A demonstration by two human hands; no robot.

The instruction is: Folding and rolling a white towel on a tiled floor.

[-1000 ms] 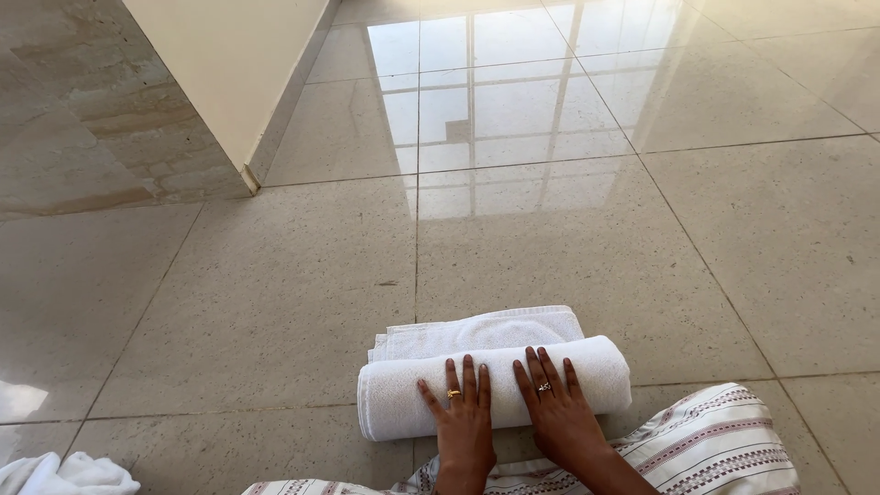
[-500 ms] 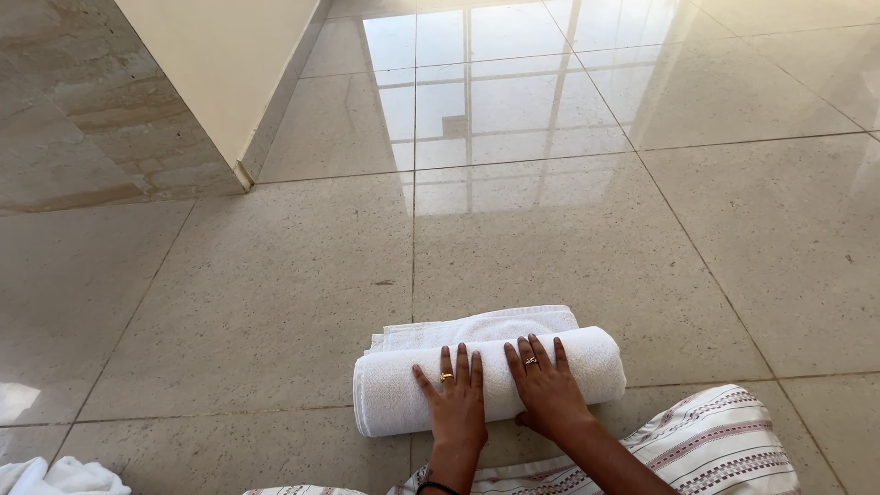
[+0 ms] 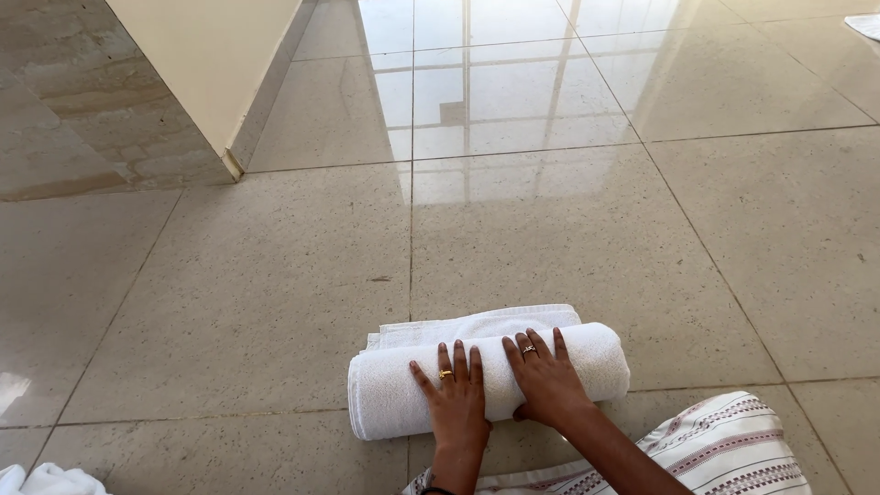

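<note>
A white towel (image 3: 394, 394) lies rolled into a thick cylinder on the shiny tiled floor (image 3: 275, 293), with a short flat tail (image 3: 477, 323) still showing behind it. My left hand (image 3: 456, 394) lies flat on top of the roll near its middle, fingers spread, a gold ring on one finger. My right hand (image 3: 545, 376) presses on the roll just to the right, fingers spread too, also with a ring. Both palms rest on the towel without gripping it.
A cream wall corner (image 3: 215, 82) juts out at the upper left. White cloth (image 3: 41, 478) lies at the bottom left edge. A striped white and pink garment (image 3: 724, 454) covers my knee at the bottom right. Another white cloth (image 3: 866, 23) shows at the top right.
The roll has grown slightly thicker and moved a little forward over the flat tail, which is shorter now. Both hands stay pressed on top of it.
</note>
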